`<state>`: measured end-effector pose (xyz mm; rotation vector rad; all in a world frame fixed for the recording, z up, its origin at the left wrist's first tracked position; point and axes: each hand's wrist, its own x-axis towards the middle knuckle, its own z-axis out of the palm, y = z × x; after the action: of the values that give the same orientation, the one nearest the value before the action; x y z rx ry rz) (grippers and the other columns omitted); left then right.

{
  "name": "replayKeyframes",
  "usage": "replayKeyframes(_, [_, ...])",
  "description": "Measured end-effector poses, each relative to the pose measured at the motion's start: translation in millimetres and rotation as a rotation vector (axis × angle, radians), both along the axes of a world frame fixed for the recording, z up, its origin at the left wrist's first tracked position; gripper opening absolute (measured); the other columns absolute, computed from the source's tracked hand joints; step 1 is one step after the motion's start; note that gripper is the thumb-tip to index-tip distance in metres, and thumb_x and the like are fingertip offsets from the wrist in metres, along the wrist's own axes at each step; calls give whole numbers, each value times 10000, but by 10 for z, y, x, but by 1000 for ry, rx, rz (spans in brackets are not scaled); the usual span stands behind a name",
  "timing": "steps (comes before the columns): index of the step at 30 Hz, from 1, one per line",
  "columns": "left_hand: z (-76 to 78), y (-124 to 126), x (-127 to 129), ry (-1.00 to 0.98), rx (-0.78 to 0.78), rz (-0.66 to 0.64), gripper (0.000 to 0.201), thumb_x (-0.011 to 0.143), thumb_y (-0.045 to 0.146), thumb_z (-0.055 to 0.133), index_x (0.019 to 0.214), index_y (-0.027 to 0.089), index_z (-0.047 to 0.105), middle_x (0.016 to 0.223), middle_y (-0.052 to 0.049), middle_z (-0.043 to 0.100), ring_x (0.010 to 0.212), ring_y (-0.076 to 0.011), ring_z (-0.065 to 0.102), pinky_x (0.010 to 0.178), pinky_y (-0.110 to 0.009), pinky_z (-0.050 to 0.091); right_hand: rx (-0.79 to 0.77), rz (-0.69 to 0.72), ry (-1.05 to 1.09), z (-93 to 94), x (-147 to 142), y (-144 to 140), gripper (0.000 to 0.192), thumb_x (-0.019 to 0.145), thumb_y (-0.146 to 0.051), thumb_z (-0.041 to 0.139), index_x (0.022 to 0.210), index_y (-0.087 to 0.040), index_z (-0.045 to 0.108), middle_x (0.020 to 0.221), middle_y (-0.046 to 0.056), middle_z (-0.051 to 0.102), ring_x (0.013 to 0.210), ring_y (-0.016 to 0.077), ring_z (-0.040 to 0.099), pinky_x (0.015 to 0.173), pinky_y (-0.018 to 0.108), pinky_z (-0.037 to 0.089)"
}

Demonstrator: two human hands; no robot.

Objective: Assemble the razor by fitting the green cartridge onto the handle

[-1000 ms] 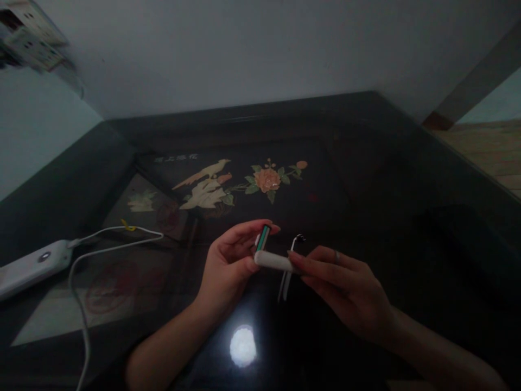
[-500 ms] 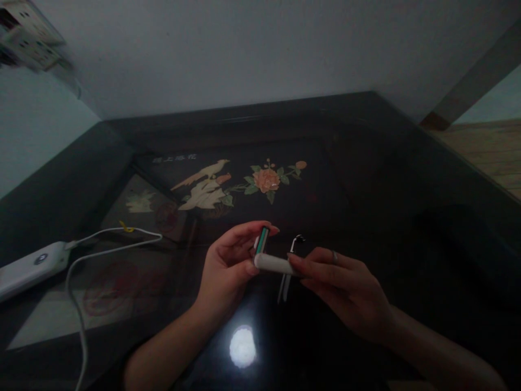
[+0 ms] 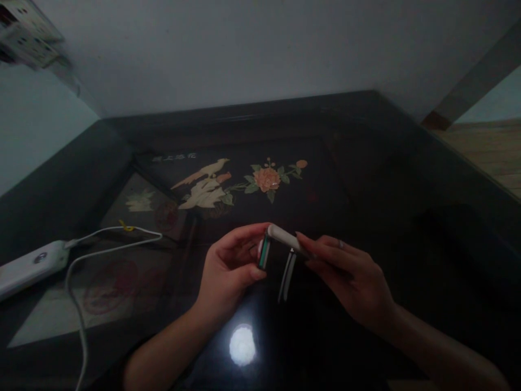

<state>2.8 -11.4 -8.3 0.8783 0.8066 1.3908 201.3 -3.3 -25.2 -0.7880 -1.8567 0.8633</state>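
My left hand (image 3: pixel 230 266) is closed, its thumb and fingers gripping a small flat piece with a green edge (image 3: pixel 264 255) that stands nearly upright. My right hand (image 3: pixel 354 277) pinches a white, round-ended bar (image 3: pixel 283 237) from the right. The bar slants up to the left, its rounded end at the top of the green-edged piece, close to my left fingertips. Whether the two are joined there I cannot tell. Beneath the bar, a thin pale two-pronged thing (image 3: pixel 287 276) shows on the dark table; its upper part is hidden.
A white power bank (image 3: pixel 35 267) with a white cable (image 3: pixel 75 293) lies at the left of the glossy dark table (image 3: pixel 244 126). A bird-and-flower picture (image 3: pixel 266 178) decorates the tabletop. Behind it rises a wall (image 3: pixel 228 54), with power sockets (image 3: pixel 32 41) at upper left.
The white bar's rounded end has gone from the lower end of the green-edged piece to its top, so the bar tilts more. My right hand has shifted slightly right.
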Motion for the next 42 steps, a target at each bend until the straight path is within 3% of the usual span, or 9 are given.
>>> replayKeyframes(4, [-17, 5, -7, -4, 2, -6, 395, 615, 273, 882, 993, 255, 769, 1033, -59, 771, 861, -182, 720, 739, -224, 567, 23, 155, 30, -7, 3, -12, 537, 905, -48, 535, 1365, -326, 540, 872, 17, 621, 672, 101, 581, 559, 183, 513])
replayKeyframes(9, [-10, -1, 4, -58, -14, -53, 403, 589, 268, 898, 972, 261, 774, 955, -29, 784, 826, -150, 720, 748, -186, 558, 0, 7, 22, -10, -4, -12, 576, 895, -19, 536, 1364, -354, 532, 868, 4, 610, 698, 105, 571, 585, 198, 512])
replayKeyframes(14, [11, -1, 5, -75, -68, -72, 418, 592, 301, 895, 987, 243, 772, 1079, -64, 760, 879, -183, 718, 754, -219, 569, 26, 156, 63, 5, -14, -10, 539, 903, -36, 537, 1362, -318, 544, 878, 19, 631, 714, 113, 592, 599, 201, 528])
replayKeyframes(19, [17, 13, 13, -108, -46, -82, 413, 573, 287, 907, 963, 242, 779, 987, -34, 782, 834, -143, 718, 753, -171, 556, -2, -5, 13, 11, -11, -5, 564, 890, -23, 550, 1351, -348, 548, 863, -7, 623, 700, 100, 577, 603, 184, 510])
replayKeyframes(23, [7, 20, 8, -95, -21, -72, 404, 594, 272, 896, 978, 246, 776, 1021, -46, 778, 839, -151, 723, 718, -172, 560, 7, 166, 36, 11, -8, -19, 567, 903, -38, 550, 1373, -352, 521, 902, -7, 625, 720, 88, 584, 617, 161, 503])
replayKeyframes(28, [-14, 20, -4, -92, -11, -60, 411, 577, 278, 906, 967, 248, 780, 947, -14, 792, 820, -123, 725, 759, -142, 546, -37, 23, 18, 29, -5, -11, 573, 892, -18, 561, 1354, -356, 541, 850, -26, 597, 710, 81, 551, 634, 157, 478])
replayKeyframes(33, [-20, 40, 1, -78, -14, -40, 408, 605, 287, 891, 994, 243, 775, 1028, -43, 776, 857, -147, 723, 729, -165, 555, -36, 179, 20, 25, -2, -8, 552, 901, -45, 562, 1359, -352, 536, 915, -14, 618, 706, 86, 567, 596, 163, 482])
replayKeyframes(38, [-38, 36, -2, -90, -34, -43, 414, 570, 303, 906, 961, 251, 783, 915, -21, 792, 843, -135, 722, 776, -160, 543, -72, 21, -26, 18, 12, -11, 547, 903, -41, 559, 1354, -350, 541, 851, -25, 609, 708, 95, 553, 623, 183, 475])
replayKeyframes(42, [-56, 37, -12, -84, -35, -54, 394, 604, 278, 890, 980, 254, 776, 1029, -35, 779, 895, -148, 723, 771, -168, 551, -78, 176, -15, 15, 9, -14, 549, 908, -73, 569, 1357, -385, 527, 901, -28, 623, 703, 88, 566, 594, 170, 470])
